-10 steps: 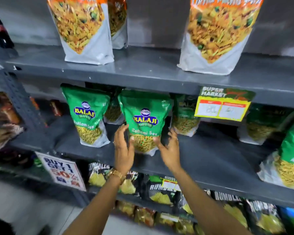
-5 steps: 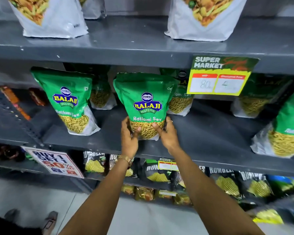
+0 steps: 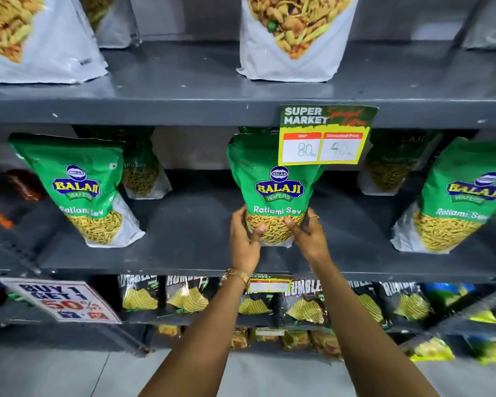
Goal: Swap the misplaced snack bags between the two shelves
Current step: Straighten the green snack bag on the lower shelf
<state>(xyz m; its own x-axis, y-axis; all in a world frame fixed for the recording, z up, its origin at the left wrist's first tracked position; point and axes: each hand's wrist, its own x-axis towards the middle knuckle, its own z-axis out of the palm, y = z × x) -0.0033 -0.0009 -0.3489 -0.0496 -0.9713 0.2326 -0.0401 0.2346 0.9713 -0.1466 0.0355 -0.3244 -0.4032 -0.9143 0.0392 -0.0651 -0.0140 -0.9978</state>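
A green Balaji Ratlami Sev bag [image 3: 275, 181] stands upright on the middle grey shelf [image 3: 189, 253], under the price tag. My left hand [image 3: 245, 239] grips its lower left side and my right hand [image 3: 308, 236] grips its lower right side. More green sev bags stand on the same shelf at the left [image 3: 78, 190] and at the right [image 3: 455, 202], with others behind. On the upper shelf [image 3: 184, 107] stand white bags of mixed snack, one at the left [image 3: 35, 44] and one in the middle [image 3: 292, 38].
A yellow and green price tag [image 3: 325, 136] hangs from the upper shelf edge over the held bag's top right. A "Buy 1 Get 1" sign [image 3: 60, 300] hangs at lower left. Black chip bags [image 3: 189, 296] fill the lower shelf. Grey floor lies below.
Both hands closed on the green sev bag and moved it to the right along the middle shelf, under the price tag. The view has moved closer to the shelves.
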